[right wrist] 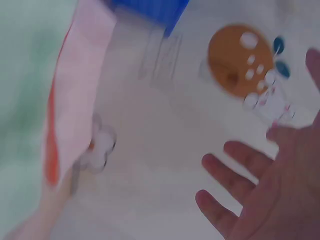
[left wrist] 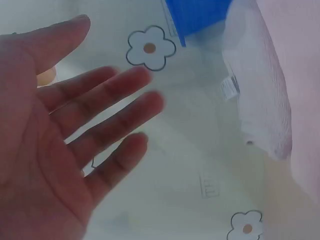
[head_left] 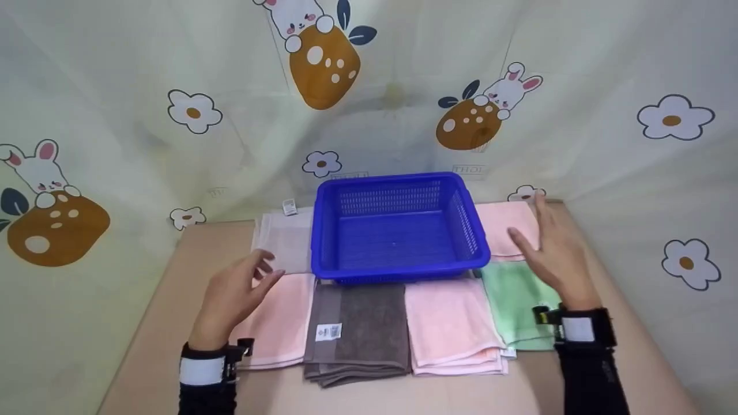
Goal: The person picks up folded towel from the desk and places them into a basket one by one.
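Observation:
A blue plastic basket [head_left: 398, 271] with nothing in it stands at the back middle of the table, among folded towels. My left hand [head_left: 233, 294] hovers over the left side, above a pink towel [head_left: 282, 323] and near a whitish towel [head_left: 288, 242]; its fingers are relaxed and hold nothing. On the other side my right hand [head_left: 556, 253] is raised with fingers spread, beside a pink towel [head_left: 507, 227] and a green towel [head_left: 516, 300]. Both wrist views show bare palms, the left hand [left wrist: 55, 130] and the right hand [right wrist: 280, 185], touching nothing.
In front of the basket lie a dark grey-brown towel [head_left: 372, 328] with a white label and another pink towel [head_left: 452, 328]. A curtain [head_left: 392, 132] printed with rabbits and flowers hangs behind the wooden table [head_left: 167, 323].

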Motion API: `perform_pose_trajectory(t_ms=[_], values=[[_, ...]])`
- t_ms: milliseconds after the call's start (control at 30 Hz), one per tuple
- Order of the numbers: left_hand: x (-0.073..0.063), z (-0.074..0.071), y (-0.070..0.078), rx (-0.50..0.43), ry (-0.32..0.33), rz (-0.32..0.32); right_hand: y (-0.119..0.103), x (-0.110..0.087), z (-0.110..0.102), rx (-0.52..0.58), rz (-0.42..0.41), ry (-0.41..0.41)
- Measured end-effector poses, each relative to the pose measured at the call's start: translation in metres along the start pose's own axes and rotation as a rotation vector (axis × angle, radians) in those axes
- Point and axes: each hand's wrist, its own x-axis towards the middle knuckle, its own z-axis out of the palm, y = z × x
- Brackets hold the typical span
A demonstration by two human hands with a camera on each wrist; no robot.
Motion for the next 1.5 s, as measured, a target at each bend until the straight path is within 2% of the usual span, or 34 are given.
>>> perform_pose_trajectory(t_ms=[133, 200, 233, 300, 367, 467, 533, 633, 767, 900, 1100, 1333, 1500], values=[[0.001, 0.012, 0.002, -0.098, -0.178, -0.07, -0.047, -0.006, 0.031, 0.173, -0.103, 0.175], [0.001, 0.022, 0.004, -0.129, -0.265, -0.09, -0.073, -0.014, 0.05, 0.23, -0.21, 0.21], [0.002, 0.028, 0.006, -0.145, -0.304, -0.099, -0.086, -0.019, 0.061, 0.25, -0.268, 0.196], [0.002, 0.04, 0.009, -0.168, -0.366, -0.112, -0.109, -0.032, 0.081, 0.282, -0.352, 0.089], [0.002, 0.05, 0.013, -0.177, -0.398, -0.117, -0.126, -0.043, 0.102, 0.273, -0.414, -0.054], [0.001, 0.063, 0.018, -0.18, -0.398, -0.138, -0.138, -0.055, 0.128, 0.232, -0.418, -0.239], [0.001, 0.07, 0.02, -0.17, -0.382, -0.145, -0.139, -0.059, 0.141, 0.202, -0.397, -0.29], [0.0, 0.079, 0.025, -0.143, -0.359, -0.136, -0.134, -0.059, 0.153, 0.192, -0.325, -0.281], [-0.002, 0.087, 0.03, -0.102, -0.33, -0.11, -0.126, -0.056, 0.16, 0.208, -0.247, -0.272], [-0.001, 0.091, 0.031, -0.103, -0.313, -0.109, -0.12, -0.052, 0.163, 0.227, -0.217, -0.34], [0.003, 0.093, 0.026, -0.221, -0.353, -0.117, -0.116, -0.048, 0.164, 0.24, -0.173, -0.372], [0.006, 0.093, 0.014, -0.334, -0.428, -0.068, -0.12, -0.046, 0.167, 0.196, -0.201, -0.376], [0.008, 0.094, 0.009, -0.378, -0.45, -0.038, -0.119, -0.046, 0.167, 0.206, -0.205, -0.397]])
